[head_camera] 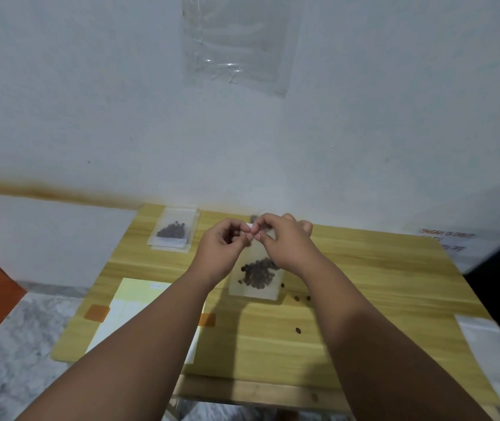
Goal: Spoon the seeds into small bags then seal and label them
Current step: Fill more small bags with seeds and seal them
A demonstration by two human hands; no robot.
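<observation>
Small clear bag (256, 276) of dark seeds (259, 272), upright on the table, top edge pinched.

Blurred red handwriting on a white sheet (446, 238) reads roughly "JANGAN DI CABUT", ending "OFF".

The left forearm (139, 332) rises from the lower left of the frame and the right forearm (367, 332) from the lower right, both bare, converging toward the centre; the left hand (223, 243) sits just left of centre, fingers curled, thumb and forefinger pinching the top edge of the small bag (240, 284); the right hand (283, 240) sits just beside it, knuckles up, fingers curled, pinching the same edge; the two hands' fingertips nearly meet
</observation>
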